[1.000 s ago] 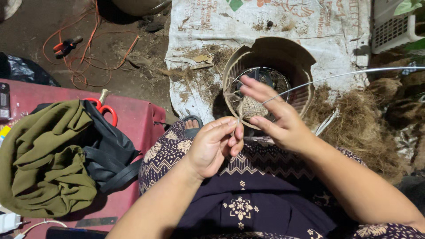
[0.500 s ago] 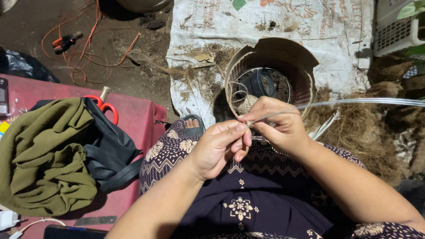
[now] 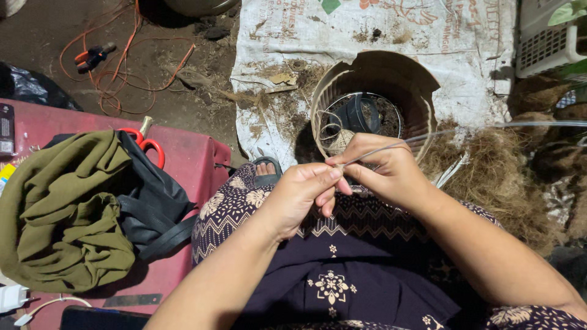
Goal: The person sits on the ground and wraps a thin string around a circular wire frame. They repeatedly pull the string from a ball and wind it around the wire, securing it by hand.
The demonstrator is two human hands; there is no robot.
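Observation:
My left hand (image 3: 302, 195) and my right hand (image 3: 382, 168) meet above my lap, fingertips pinched together on a thin pale wire (image 3: 422, 137) that runs off to the right edge. Thin twine also seems to pass between the fingers. Just beyond the hands stands a round beige plastic pot (image 3: 373, 79) with a broken rim. Inside it lie a ball of twine (image 3: 338, 140), a wire ring and a dark object. My lap is covered by a dark patterned cloth (image 3: 330, 269).
A red box (image 3: 183, 165) at left carries an olive cloth (image 3: 61, 214), a black bag (image 3: 153, 208) and red-handled scissors (image 3: 147, 140). A dirty white sack (image 3: 379, 30) lies under the pot. Coconut fibre (image 3: 495, 177) is piled at right. Orange cord and pliers (image 3: 92, 58) lie on the ground.
My right hand, spread open above the pot a second ago, has come back and closed onto the wire beside my left hand. The left hand stayed in place.

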